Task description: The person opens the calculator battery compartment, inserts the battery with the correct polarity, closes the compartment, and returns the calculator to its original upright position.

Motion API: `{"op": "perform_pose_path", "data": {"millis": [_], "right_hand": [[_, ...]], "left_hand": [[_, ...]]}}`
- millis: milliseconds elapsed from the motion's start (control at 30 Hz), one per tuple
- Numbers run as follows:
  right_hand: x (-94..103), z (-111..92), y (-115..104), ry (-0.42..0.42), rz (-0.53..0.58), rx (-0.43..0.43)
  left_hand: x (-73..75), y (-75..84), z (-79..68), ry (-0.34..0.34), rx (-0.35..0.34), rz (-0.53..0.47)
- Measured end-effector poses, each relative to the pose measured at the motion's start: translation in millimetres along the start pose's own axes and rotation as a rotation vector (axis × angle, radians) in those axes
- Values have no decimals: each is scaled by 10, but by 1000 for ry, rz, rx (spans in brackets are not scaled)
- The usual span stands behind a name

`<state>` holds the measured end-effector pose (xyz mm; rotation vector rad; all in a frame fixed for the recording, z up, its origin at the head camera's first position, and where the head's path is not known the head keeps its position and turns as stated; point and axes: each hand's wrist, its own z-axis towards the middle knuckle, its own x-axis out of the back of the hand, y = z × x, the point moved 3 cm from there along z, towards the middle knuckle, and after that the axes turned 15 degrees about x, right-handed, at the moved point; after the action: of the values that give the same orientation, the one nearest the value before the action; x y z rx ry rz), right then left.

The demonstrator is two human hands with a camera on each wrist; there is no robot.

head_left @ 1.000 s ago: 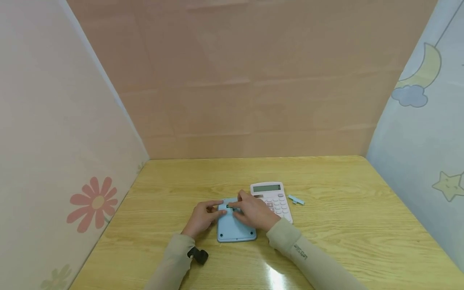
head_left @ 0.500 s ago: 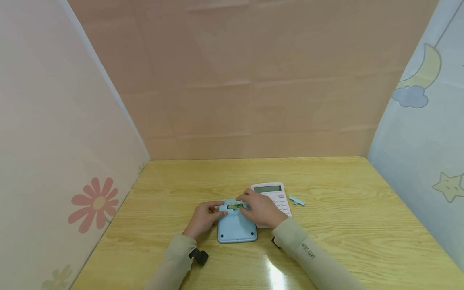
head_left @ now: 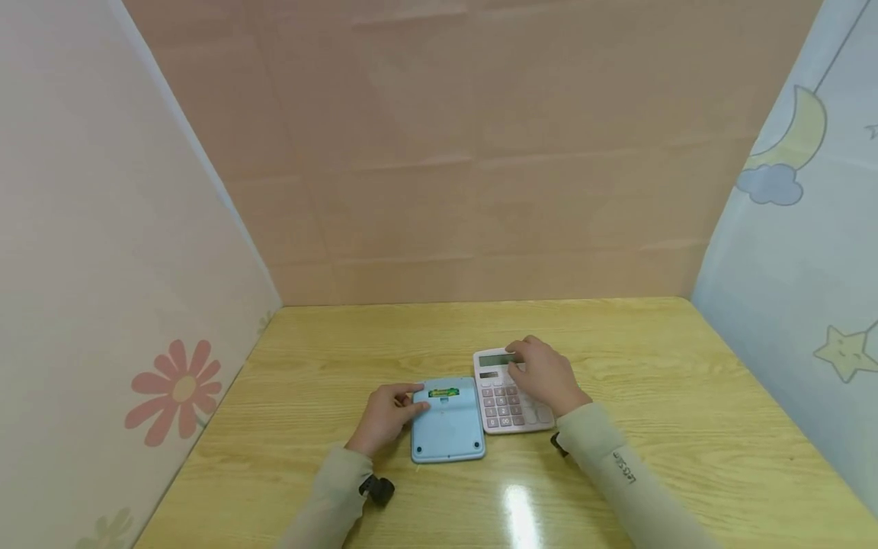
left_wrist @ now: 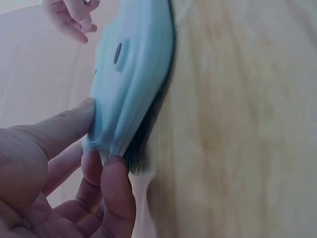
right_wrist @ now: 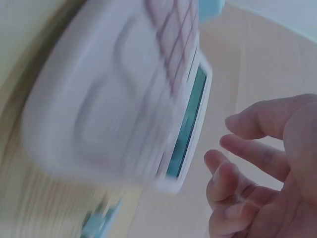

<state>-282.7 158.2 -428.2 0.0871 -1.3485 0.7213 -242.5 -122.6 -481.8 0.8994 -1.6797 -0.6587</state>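
A light blue calculator (head_left: 447,427) lies face down on the table, a green battery (head_left: 443,393) showing in its slot near the far edge. My left hand (head_left: 386,413) holds its left side, thumb on the back and fingers at the edge, as the left wrist view also shows. To the right, a pale pink calculator (head_left: 501,412) lies face up. Over its right half hovers my right hand (head_left: 545,375), fingers loosely bent and holding nothing. The small blue battery cover (right_wrist: 101,220) shows in the right wrist view; the right hand hides it in the head view.
The wooden table (head_left: 329,358) stretches around both calculators. A tan backdrop (head_left: 439,191) rises behind it, with patterned walls at the left and right. The two calculators lie side by side, edges close together.
My right hand has come away from the battery slot and moved right over the pink calculator, leaving the green battery exposed. The left hand keeps its hold on the blue calculator.
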Motion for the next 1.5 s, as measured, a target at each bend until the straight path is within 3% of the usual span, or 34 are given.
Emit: {"op": "perform_pose_path", "data": {"millis": [200, 400, 700, 933, 1300, 1500], "right_hand": [[133, -118, 264, 6, -17, -62], [137, -231, 457, -39, -43, -101], [61, -328, 597, -138, -43, -170], [26, -369, 637, -196, 20, -256], [31, -342, 654, -186, 14, -287], [23, -321, 595, -111, 31, -307]], "left_hand": [[-1, -5, 13, 16, -16, 12], [0, 4, 8, 20, -34, 25], [5, 8, -11, 26, -43, 39], [10, 7, -13, 33, -55, 46], [23, 24, -22, 27, -46, 30], [17, 29, -43, 19, -32, 27]]}}
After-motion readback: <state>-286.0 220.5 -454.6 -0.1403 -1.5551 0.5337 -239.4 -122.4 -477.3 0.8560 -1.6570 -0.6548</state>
